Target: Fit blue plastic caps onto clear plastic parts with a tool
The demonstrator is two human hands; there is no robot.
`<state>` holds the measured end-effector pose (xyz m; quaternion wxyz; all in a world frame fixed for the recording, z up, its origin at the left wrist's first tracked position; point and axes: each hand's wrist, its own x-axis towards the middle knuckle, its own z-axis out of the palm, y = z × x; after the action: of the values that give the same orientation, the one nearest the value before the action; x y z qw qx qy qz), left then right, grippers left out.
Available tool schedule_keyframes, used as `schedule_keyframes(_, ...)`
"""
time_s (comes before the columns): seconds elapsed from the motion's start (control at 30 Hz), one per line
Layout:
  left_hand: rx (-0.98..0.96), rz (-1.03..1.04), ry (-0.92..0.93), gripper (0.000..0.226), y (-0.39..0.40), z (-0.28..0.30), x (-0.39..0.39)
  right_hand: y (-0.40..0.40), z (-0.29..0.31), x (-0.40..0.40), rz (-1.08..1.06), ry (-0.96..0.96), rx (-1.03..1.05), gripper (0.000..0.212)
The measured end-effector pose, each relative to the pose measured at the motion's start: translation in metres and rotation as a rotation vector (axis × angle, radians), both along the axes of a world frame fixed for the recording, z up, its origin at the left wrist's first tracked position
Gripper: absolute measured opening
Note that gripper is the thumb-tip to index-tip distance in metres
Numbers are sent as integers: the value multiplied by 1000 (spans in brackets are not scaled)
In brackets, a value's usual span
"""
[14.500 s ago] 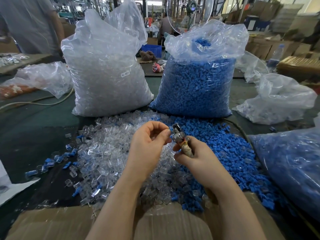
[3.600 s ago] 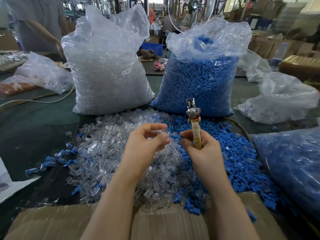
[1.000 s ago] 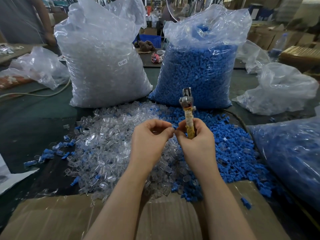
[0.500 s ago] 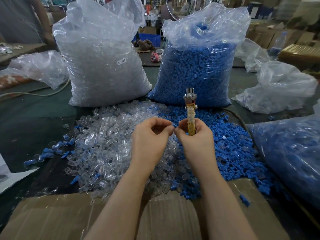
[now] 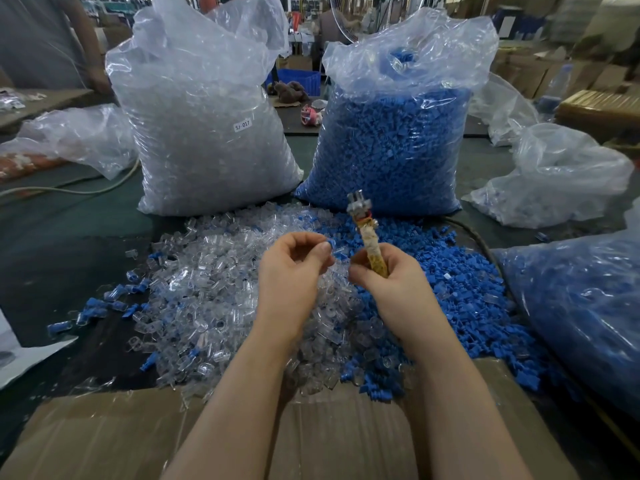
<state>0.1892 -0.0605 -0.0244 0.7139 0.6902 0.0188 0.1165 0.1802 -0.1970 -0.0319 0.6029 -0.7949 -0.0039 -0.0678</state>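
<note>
Head camera looks down on a dark green table [image 5: 69,223] where two tall plastic sacks stand side by side. On the left, the sack of clear plastic parts [image 5: 207,133] bears a small white label reading "SJ-017" [image 5: 242,125]; just to its right stands the sack of blue caps [image 5: 391,143], its top gaping open. A third bag of blue caps [image 5: 581,313] lies at the right edge, and crumpled clear bags [image 5: 557,178] sit behind it. In front of the sacks, a loose pile of clear parts [image 5: 207,299] spreads into a loose pile of blue caps [image 5: 460,292], the two mixing where they meet. A brown cardboard box flap [image 5: 121,431] fills the near edge.

Above the piles, the left hand [image 5: 294,268] has its fingers curled, pinching a small blue cap [image 5: 331,243] between thumb and forefinger; whether a clear part is with it cannot be told. Close beside it, not touching, the right hand [image 5: 388,282] grips a tool [image 5: 367,237] by its yellowish wrapped handle, the metal head pointing upward.
</note>
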Motion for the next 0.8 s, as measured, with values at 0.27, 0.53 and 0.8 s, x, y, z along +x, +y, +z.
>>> schedule_keyframes(0.27,-118,1,6,12,5,3,1,-7,-1,-2,176,92,-214,12)
schedule_keyframes(0.53,-183,-8,13,12,9,4,3,-10,2,-4,277,127,-301,13)
schedule_keyframes(0.8,-221,-77,14,13,14,2,4,-8,9,-8,338,186,-296,37)
